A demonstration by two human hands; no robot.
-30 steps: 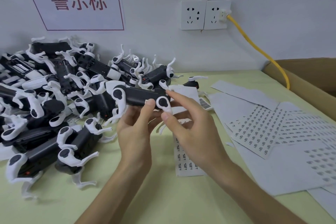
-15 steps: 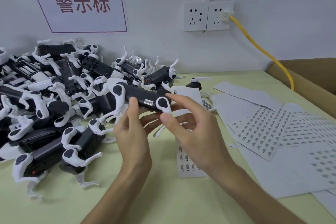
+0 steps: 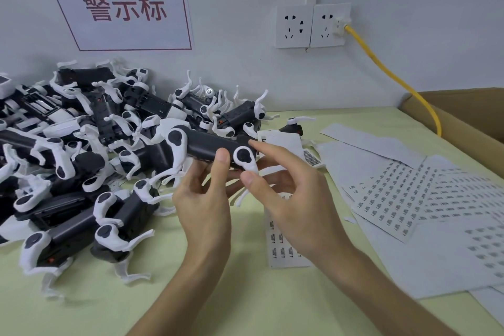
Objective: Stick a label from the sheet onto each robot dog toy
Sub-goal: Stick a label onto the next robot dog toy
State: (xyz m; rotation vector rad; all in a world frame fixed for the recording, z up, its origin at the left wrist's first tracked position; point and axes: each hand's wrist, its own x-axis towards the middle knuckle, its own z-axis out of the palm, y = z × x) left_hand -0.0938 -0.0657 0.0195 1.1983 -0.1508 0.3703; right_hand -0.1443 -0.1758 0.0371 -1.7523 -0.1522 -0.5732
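Observation:
A black robot dog toy [image 3: 203, 146] with white legs is held above the table in both hands. My left hand [image 3: 203, 204] grips its body from below, the thumb pressed on the side where the label sat. My right hand [image 3: 294, 194] holds the toy's right end, index finger on top, thumb under a white leg. A narrow label sheet [image 3: 283, 243] lies on the table under my right hand. A pile of robot dog toys [image 3: 81, 150] fills the left side.
Used and part-used label sheets [image 3: 403, 199] spread over the right of the green table [image 3: 245, 308]. A cardboard box [image 3: 463, 123] stands at the far right. A yellow cable [image 3: 392, 76] runs from the wall sockets [image 3: 312, 26] down behind the box. A red-lettered sign [image 3: 122, 5] hangs on the wall.
My left thumb slid left off the label, showing it on the toy's side, then moved back right and now covers that spot. The toy stays in both hands.

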